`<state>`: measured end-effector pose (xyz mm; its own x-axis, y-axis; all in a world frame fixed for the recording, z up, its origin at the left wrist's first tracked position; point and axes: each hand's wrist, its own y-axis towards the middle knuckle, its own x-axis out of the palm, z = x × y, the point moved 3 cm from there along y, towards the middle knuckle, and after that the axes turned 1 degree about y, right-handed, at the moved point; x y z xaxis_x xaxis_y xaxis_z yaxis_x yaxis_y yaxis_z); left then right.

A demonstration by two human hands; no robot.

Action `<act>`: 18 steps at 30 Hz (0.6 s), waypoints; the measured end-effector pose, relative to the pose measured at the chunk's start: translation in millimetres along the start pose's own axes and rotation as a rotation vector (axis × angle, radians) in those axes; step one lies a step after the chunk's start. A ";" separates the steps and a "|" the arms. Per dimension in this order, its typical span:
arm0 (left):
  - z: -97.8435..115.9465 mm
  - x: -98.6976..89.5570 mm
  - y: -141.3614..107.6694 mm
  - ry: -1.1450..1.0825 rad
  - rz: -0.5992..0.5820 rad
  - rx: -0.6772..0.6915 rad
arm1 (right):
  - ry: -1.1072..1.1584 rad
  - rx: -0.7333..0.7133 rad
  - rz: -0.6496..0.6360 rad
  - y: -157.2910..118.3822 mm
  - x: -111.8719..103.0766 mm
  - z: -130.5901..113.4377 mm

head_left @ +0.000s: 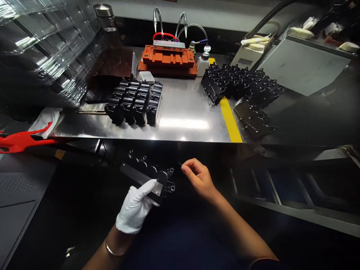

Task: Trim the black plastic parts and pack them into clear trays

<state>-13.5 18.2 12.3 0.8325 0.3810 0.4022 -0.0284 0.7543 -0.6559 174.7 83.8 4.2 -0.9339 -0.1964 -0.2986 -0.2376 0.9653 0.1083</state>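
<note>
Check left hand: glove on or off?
On. The white glove covers the left hand from thumb to wrist; bare skin and a bracelet show past its cuff.

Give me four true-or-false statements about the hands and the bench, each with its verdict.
1. The left hand, in a white glove, holds a black plastic part. True.
2. The right hand wears a white glove too. False: it is bare, its grip pinching a thin dark item.
3. The orange block-shaped fixture stands on the shiny metal bench. True.
4. The flat yellow strip lies left of the fixture. False: it lies to the right.
</note>
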 end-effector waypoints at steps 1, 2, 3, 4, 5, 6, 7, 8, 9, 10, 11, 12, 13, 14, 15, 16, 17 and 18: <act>1.0 0.5 1.5 0.036 0.008 0.024 | -0.032 -0.081 -0.053 -0.8 -0.5 -11.9; 1.6 0.3 2.3 0.066 0.026 0.052 | -0.082 -0.170 -0.103 -1.4 -0.7 -22.1; 1.7 -0.6 2.4 0.086 0.052 0.079 | -0.144 -0.252 -0.139 -1.7 -0.5 -29.8; 1.3 -1.7 1.9 0.102 0.081 0.098 | -0.207 -0.317 -0.160 -1.8 -0.1 -34.7; 0.8 -2.7 1.0 0.120 0.108 0.115 | -0.266 -0.362 -0.164 -1.6 0.3 -37.3; 0.3 -3.3 -0.2 0.145 0.131 0.132 | -0.317 -0.387 -0.161 -1.2 0.9 -37.9; 0.1 -3.4 -1.5 0.173 0.149 0.147 | -0.354 -0.397 -0.160 -0.6 1.6 -37.3; 0.1 -2.9 -2.8 0.198 0.159 0.160 | -0.381 -0.398 -0.168 0.1 2.3 -36.3; 0.3 -2.0 -3.9 0.213 0.159 0.166 | -0.404 -0.394 -0.185 0.9 2.7 -35.2; 0.8 -0.8 -4.8 0.218 0.154 0.170 | -0.426 -0.390 -0.205 2.0 2.5 -34.7; 1.6 0.5 -5.4 0.217 0.142 0.169 | -0.446 -0.385 -0.231 3.3 1.4 -34.8; 2.5 1.5 -5.7 0.218 0.123 0.163 | -0.460 -0.379 -0.271 4.8 -0.6 -35.5; 3.8 2.1 -5.8 0.224 0.106 0.155 | -0.459 -0.377 -0.348 6.3 -2.8 -36.8; 5.3 2.3 -5.7 0.234 0.088 0.143 | -0.436 -0.382 -0.469 7.2 -4.8 -38.6; 7.1 2.2 -5.2 0.240 0.066 0.130 | -0.391 -0.394 -0.615 7.5 -7.1 -40.9; 9.2 1.8 -4.5 0.238 0.047 0.120 | -0.333 -0.409 -0.761 7.2 -9.8 -43.6; 11.4 1.3 -3.6 0.229 0.034 0.109 | -0.279 -0.427 -0.872 7.3 -12.9 -46.5; 13.4 0.7 -2.4 0.212 0.025 0.089 | -0.253 -0.452 -0.918 8.6 -16.3 -49.4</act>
<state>-20.2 23.9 22.7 0.9283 0.2862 0.2373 -0.0912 0.7940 -0.6010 174.7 86.8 56.8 -0.2748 -0.7274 -0.6288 -0.9514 0.3001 0.0686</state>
